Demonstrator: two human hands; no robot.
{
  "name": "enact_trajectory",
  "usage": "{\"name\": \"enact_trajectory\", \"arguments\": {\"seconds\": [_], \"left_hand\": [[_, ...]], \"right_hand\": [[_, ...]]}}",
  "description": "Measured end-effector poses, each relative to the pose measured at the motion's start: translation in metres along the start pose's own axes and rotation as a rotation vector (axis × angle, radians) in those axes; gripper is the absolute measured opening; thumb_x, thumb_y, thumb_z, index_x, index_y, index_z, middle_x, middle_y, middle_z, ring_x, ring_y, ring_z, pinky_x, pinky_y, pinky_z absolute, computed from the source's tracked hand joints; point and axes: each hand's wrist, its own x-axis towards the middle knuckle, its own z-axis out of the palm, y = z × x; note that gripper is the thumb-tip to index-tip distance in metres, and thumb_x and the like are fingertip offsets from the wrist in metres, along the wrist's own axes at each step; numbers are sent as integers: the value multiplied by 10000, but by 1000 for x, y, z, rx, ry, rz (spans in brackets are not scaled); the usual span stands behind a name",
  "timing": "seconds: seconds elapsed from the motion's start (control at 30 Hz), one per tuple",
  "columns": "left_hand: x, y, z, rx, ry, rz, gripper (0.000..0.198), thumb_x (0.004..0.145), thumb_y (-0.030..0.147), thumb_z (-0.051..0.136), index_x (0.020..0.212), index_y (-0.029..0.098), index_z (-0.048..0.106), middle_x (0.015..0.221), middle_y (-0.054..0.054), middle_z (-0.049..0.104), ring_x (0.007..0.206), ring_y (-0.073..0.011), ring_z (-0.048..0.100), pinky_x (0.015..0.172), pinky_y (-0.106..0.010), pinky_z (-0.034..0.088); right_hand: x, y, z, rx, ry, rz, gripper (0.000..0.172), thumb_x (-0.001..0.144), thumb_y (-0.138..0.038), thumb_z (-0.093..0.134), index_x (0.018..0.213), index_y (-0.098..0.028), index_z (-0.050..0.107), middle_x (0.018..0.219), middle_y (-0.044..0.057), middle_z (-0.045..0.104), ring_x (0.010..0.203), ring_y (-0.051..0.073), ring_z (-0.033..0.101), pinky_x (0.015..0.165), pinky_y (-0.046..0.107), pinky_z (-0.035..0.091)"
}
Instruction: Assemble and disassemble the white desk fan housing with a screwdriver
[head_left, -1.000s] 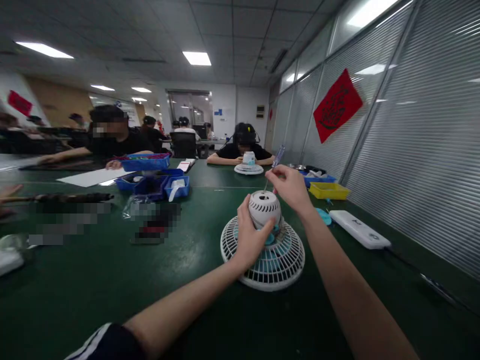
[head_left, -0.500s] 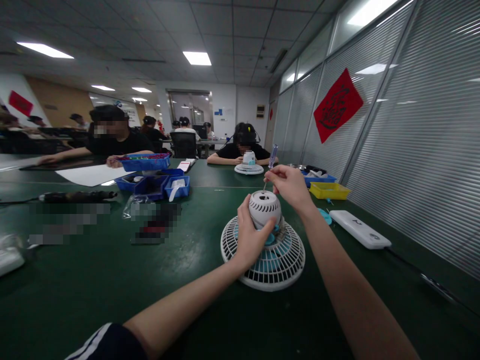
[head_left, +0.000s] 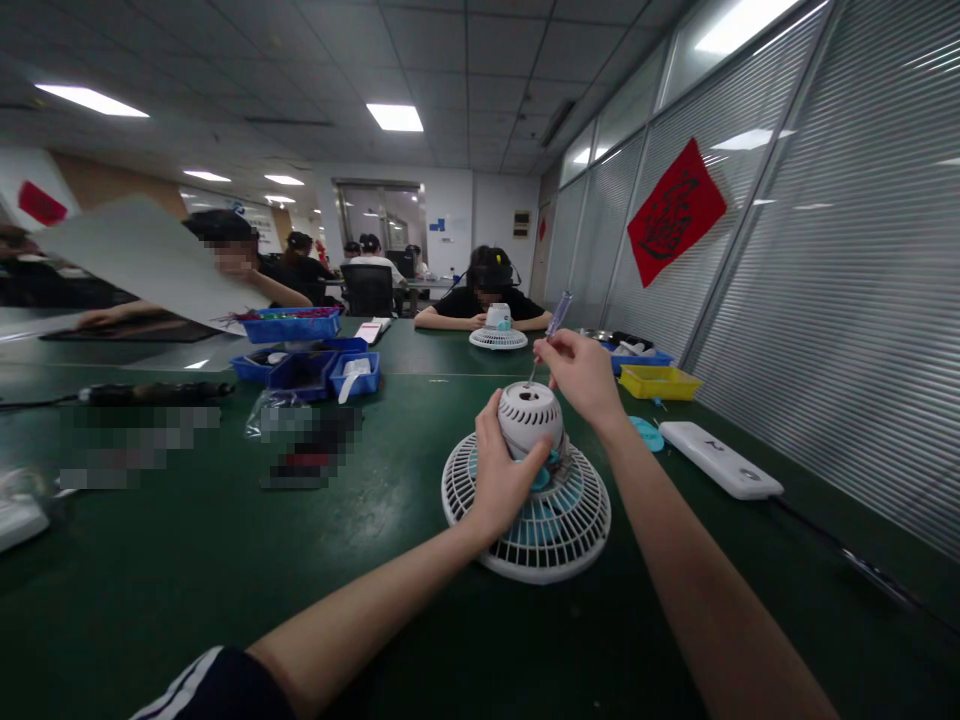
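Note:
A white and light-blue fan [head_left: 551, 545] lies grille-down on the green table, its rounded motor housing [head_left: 531, 418] pointing up. My left hand [head_left: 504, 470] is wrapped round the housing's left and near side. Above it, my right hand [head_left: 579, 370] pinches a screwdriver [head_left: 558, 314] with a clear purplish handle. The screwdriver leans to the right, and its shaft runs down to the top of the housing by a dark opening. Whether the tip sits in a screw is too small to tell.
Blue parts bins [head_left: 304, 372] stand left of centre, a yellow tray [head_left: 660, 382] at the right. A white power strip [head_left: 720, 460] and a light-blue round part [head_left: 646, 433] lie right of my arm. Across the table, a person [head_left: 487, 290] bends over another fan [head_left: 498, 330].
The screwdriver handle has tilted further right, and my right hand has shifted slightly right with it. My left hand stays put. At the left, a person has lifted the large white sheet.

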Motion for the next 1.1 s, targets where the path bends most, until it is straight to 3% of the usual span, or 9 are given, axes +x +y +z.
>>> {"name": "enact_trajectory", "arguments": {"seconds": [0.33,0.73,1.1], "left_hand": [[0,3,0,-22,8,-1,694,737,324,638,1345,236,315,1378,-108,383,1354,-281,322,1137,-474,225],[-1,4,-1,0,2,-7,699,736,317,631,1346,224,304,1382,-111,373,1349,-274,324,1137,-462,228],[0,2,-1,-13,-1,-1,705,741,323,629,1354,212,300,1383,-117,365,1342,-271,325,1135,-461,228]], "right_hand": [[-2,-4,1,189,-19,116,197,758,-328,640,684,-173,544,650,37,665,409,86,476,421,232,395],[1,0,2,259,-58,74,175,790,-284,579,682,-149,605,703,56,706,378,65,453,419,221,377],[0,0,1,235,-125,38,212,850,-278,492,798,-133,637,763,59,705,393,68,473,434,224,384]]}}
